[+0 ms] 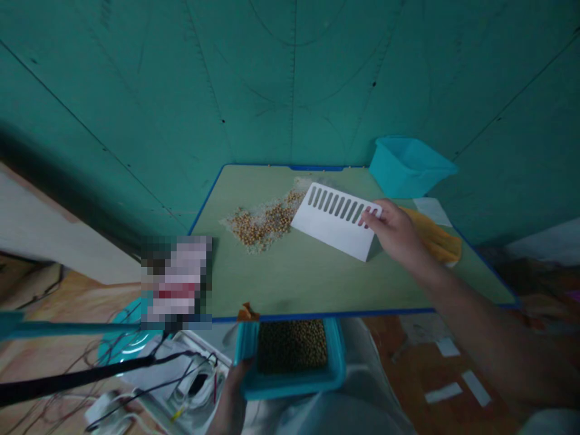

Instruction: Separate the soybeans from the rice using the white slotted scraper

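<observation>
My right hand (393, 229) grips one end of a white slotted plastic panel (333, 228), thumb over its row of slots. The panel hangs tilted above the table, its left corner beside a spread of yellow beans and pale grains (263, 226). Below the table's front edge, my left hand (236, 386) holds the left side of a turquoise plastic bin (294, 388). Many small round beans (299, 345) lie in that bin. Part of the left hand's fingers is hidden by the bin wall.
On the light green table (272, 284) with a blue rim, a second turquoise bin (408, 166) stands at the back right. A yellow cloth (435, 237) lies near the right edge. A pixelated package (179, 281) is at the left, above cables (199, 380) and a tray on the floor.
</observation>
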A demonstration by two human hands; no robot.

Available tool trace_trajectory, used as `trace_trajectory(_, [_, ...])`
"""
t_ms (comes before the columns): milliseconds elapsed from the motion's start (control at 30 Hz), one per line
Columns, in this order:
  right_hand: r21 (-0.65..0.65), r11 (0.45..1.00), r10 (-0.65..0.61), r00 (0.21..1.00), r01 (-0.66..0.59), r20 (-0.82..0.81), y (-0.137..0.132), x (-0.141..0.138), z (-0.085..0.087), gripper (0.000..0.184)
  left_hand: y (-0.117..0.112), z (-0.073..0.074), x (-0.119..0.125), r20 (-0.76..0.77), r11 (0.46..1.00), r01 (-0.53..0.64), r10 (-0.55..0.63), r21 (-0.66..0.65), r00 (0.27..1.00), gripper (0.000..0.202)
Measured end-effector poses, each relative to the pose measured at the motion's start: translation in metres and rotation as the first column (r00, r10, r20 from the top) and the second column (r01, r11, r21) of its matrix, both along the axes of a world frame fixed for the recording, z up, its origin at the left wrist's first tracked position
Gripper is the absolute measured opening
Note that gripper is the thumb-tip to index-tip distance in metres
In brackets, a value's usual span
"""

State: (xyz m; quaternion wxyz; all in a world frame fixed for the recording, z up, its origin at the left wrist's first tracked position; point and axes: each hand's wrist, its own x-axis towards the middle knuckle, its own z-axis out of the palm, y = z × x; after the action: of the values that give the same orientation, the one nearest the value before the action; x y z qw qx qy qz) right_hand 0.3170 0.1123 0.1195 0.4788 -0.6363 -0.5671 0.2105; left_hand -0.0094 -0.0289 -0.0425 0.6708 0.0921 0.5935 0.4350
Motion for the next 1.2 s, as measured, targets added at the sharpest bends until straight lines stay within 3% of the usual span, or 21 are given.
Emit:
trace_trajectory(233, [0.077, 0.997, -0.027, 0.999, 0.024, 0.031, 0.009, 0.001, 0.000, 0.015, 0.001, -0.003, -0.001, 0.140, 1.000, 0.028, -0.029, 0.009, 0.990, 0.022])
trace_trajectory(500, [0.023, 0.997, 0.066, 0.992, -0.068, 0.108, 0.003, -0.013, 0.003, 0.016, 0.001, 0.002, -0.002, 0.061, 0.999, 0.042, -0.043, 0.013, 0.997, 0.018])
trace_trajectory(700, [0.003, 0.994, 0.108, 0.989, -0.109, 0.102, -0.009, -0.016, 0.013, 0.016, 0.001, 0.000, -0.004, 0.119, 1.000, 0.017, -0.014, -0.019, 0.993, 0.021])
trace_trajectory(967, [-0.038, 0.984, 0.172, 0.985, -0.171, 0.006, -0.011, -0.020, 0.009, 0.017, -0.001, -0.006, -0.005, 0.103, 0.999, 0.034, -0.034, 0.001, 0.994, 0.029])
trace_trajectory(1200, [-0.056, 0.981, 0.189, 0.981, -0.186, 0.048, -0.019, -0.024, 0.009, 0.016, 0.000, -0.003, -0.003, 0.095, 0.999, 0.024, -0.021, -0.024, 0.995, 0.023])
